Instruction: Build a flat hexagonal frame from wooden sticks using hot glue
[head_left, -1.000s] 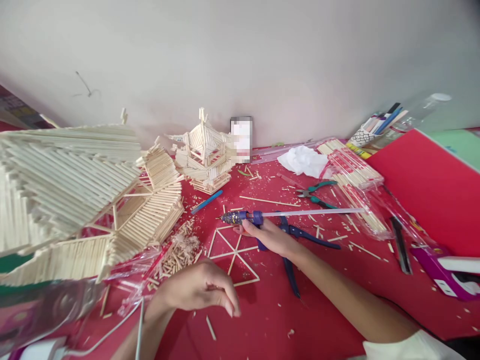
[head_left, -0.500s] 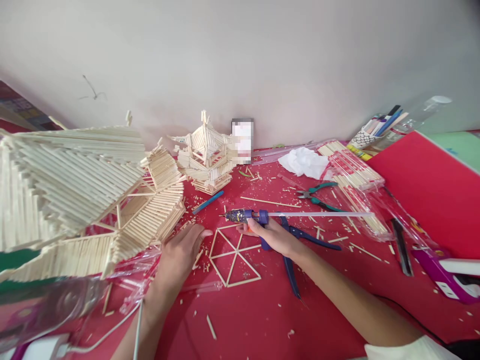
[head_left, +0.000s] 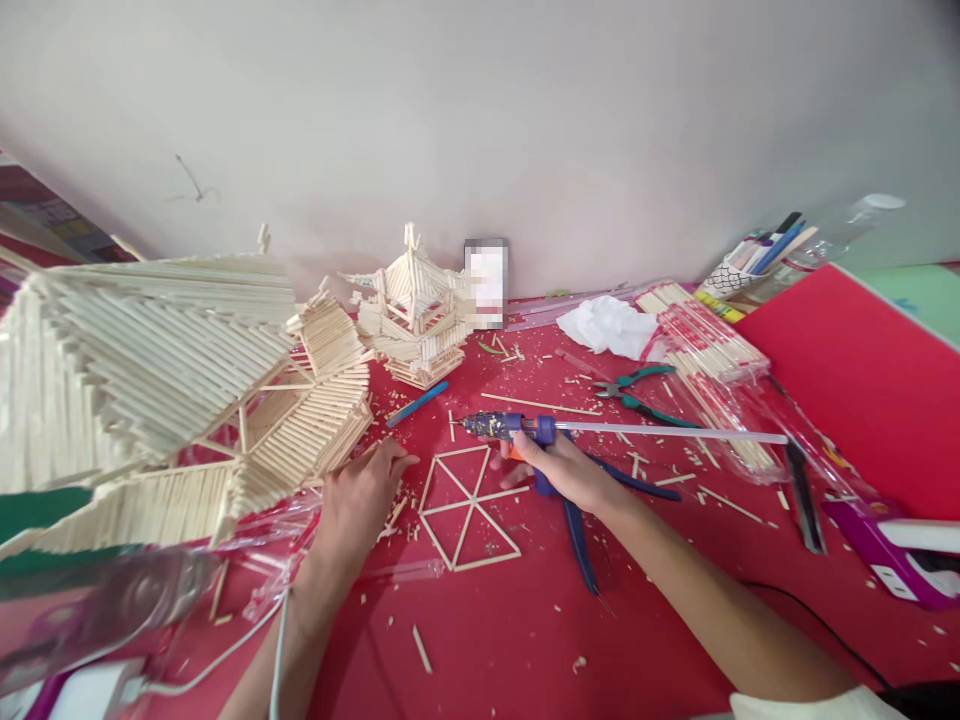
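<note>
My right hand (head_left: 566, 470) grips a blue hot glue gun (head_left: 495, 427), its nozzle pointing left beside a short upright-looking stick piece (head_left: 451, 426). A long clear glue stick (head_left: 675, 432) juts from the gun's back. Below the gun, a hexagonal frame of thin wooden sticks (head_left: 472, 498) with spokes lies flat on the red table. My left hand (head_left: 364, 495) rests left of the frame, fingers curled and closed; what they hold, if anything, is hidden. Close to it is a wooden-stick model (head_left: 307, 420). A blue two-handled tool (head_left: 579, 555) lies partly under my right hand.
A large stick roof (head_left: 165, 350) rises at left, a small stick pavilion (head_left: 412, 320) behind. Green-handled cutters (head_left: 637, 392), a box cutter (head_left: 804, 500), packaged sticks (head_left: 709, 335) and a pen holder (head_left: 731, 275) are at right. A blue stick-shaped object (head_left: 418, 404) and shavings litter the table.
My right hand and the glue gun have shifted slightly right, baring the frame's top edge. My left hand's thumb has drawn in closer to its fingers. The frame stays put.
</note>
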